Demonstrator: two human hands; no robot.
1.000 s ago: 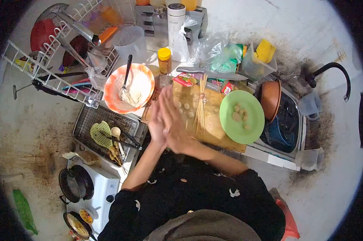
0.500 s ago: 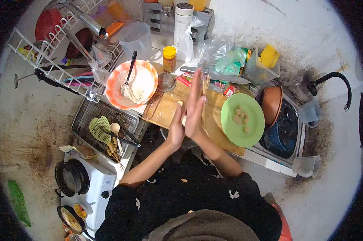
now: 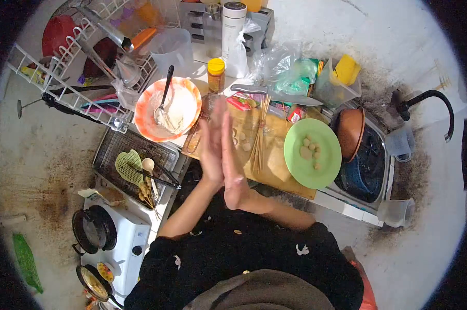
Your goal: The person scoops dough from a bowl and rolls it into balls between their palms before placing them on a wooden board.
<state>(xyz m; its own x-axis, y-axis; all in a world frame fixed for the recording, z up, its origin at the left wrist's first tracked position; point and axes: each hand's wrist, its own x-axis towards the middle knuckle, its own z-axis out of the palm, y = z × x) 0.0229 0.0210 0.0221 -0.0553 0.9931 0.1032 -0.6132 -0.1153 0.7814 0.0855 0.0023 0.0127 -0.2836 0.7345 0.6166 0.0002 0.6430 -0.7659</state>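
Observation:
My left hand and my right hand are pressed palm to palm, fingers stretched out and pointing away from me. Half a second ago a pale ball of dough showed between the palms; now the palms cover it. Beneath and beyond the hands lies a wooden cutting board. Small pale dough pieces rest on it, beside a bundle of bamboo skewers. To the right, a green plate holds several pale dough balls. An orange-and-white bowl of floury mixture, with a black-handled spoon, stands to the left.
A large knife lies along the board's far edge. The sink, with a brown bowl, is at right. At left are a rack tray, a dish rack and a stove bearing pans.
Both hands have come closer to my body and slightly left, palms now pressed tighter together. The dough between them is no longer visible, and the skewers and board pieces are uncovered.

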